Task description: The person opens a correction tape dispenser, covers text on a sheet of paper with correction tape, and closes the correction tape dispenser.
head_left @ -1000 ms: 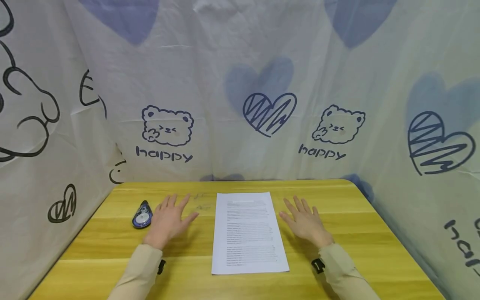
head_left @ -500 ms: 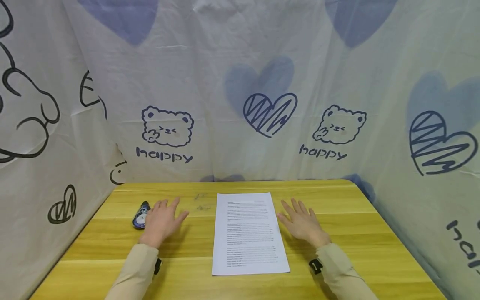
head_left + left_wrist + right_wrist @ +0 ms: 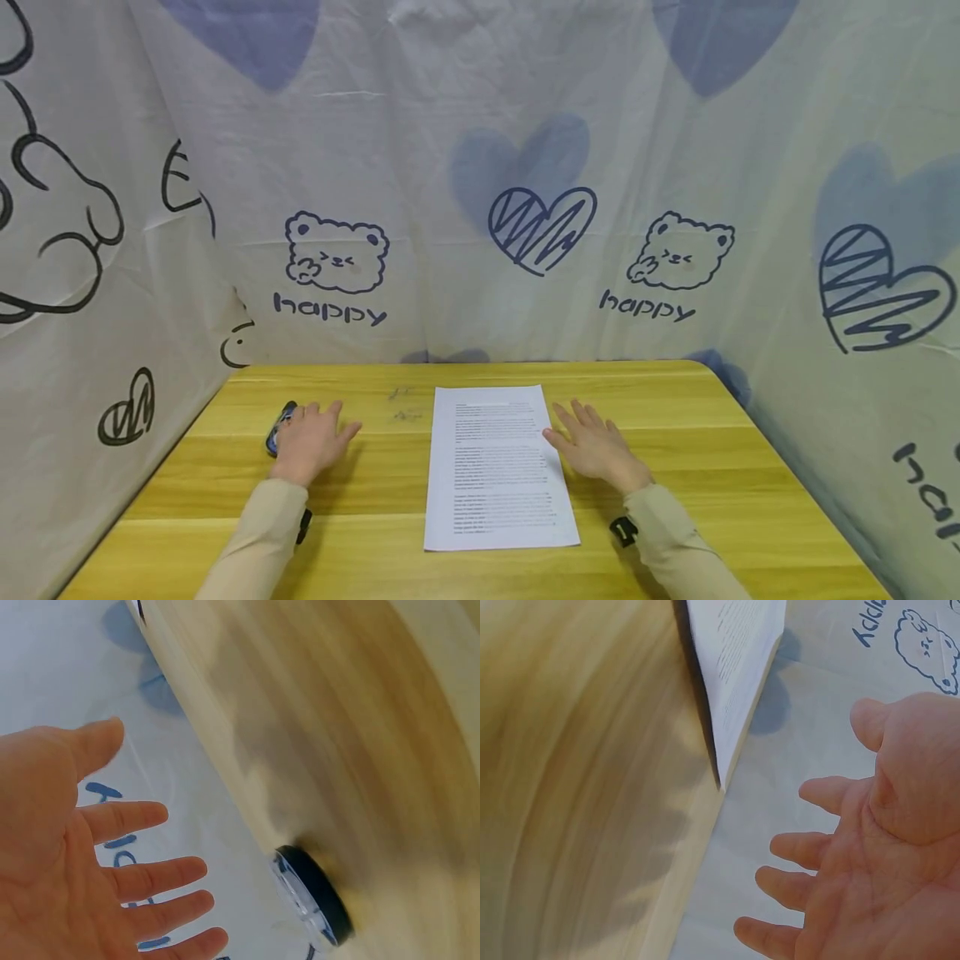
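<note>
A sheet of printed paper lies flat in the middle of the wooden table. To its left lies a dark blue, teardrop-shaped correction tape dispenser, partly hidden by my left hand in the head view. In the left wrist view the dispenser rests on the table, apart from the spread fingers of that hand. My right hand is held over the paper's right edge, its thumb overlapping it in the head view. Its palm and spread fingers hold nothing in the right wrist view.
Faint pencil-like marks show on the table left of the paper. A white curtain with hearts and bears hangs behind the table's back edge and along both sides. Each wrist wears a black strap.
My left hand has moved left, toward and partly over the correction tape dispenser. My right hand has shifted slightly left to the paper's edge. Paper and dispenser have stayed put.
</note>
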`<state>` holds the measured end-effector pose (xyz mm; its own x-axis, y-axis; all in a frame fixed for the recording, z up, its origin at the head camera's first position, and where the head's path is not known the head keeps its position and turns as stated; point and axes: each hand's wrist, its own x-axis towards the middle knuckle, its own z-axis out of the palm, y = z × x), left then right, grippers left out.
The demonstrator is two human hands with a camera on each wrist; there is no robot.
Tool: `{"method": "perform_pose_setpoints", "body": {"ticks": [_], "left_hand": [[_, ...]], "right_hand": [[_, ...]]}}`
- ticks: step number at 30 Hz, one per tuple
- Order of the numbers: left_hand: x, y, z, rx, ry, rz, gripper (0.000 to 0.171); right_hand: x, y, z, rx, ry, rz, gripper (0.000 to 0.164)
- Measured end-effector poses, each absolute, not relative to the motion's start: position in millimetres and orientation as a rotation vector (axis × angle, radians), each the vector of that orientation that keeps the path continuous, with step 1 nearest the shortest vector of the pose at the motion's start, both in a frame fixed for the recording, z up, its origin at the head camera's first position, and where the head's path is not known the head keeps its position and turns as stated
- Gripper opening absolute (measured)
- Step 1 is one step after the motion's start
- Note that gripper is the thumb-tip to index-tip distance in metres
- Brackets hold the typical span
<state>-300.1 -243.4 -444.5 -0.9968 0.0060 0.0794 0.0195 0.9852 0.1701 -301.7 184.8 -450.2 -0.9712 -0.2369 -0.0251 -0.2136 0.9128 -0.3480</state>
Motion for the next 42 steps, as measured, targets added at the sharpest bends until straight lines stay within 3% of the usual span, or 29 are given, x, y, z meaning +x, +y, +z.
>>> {"method": "perform_pose_setpoints", "body": {"ticks": [10, 23, 42], "left_hand": [[-303.7, -259.8, -447.7, 0.014, -3.087, -0.27, 0.058], [-305.1, -287.8, -451.4, 0.113, -3.116, -0.49, 0.062], [-310.7, -298.8, -453.4, 0.115, -3.127, -0.442, 0.054]], "right_hand": [[-298.8, 175.9, -449.0, -0.39, 3.017, -0.544, 0.067], [-297.2, 172.9, -453.6, -0.35, 3.023, -0.538, 0.064], [-298.4, 172.3, -454.7, -0.419, 3.048, -0.594, 0.063]]}}
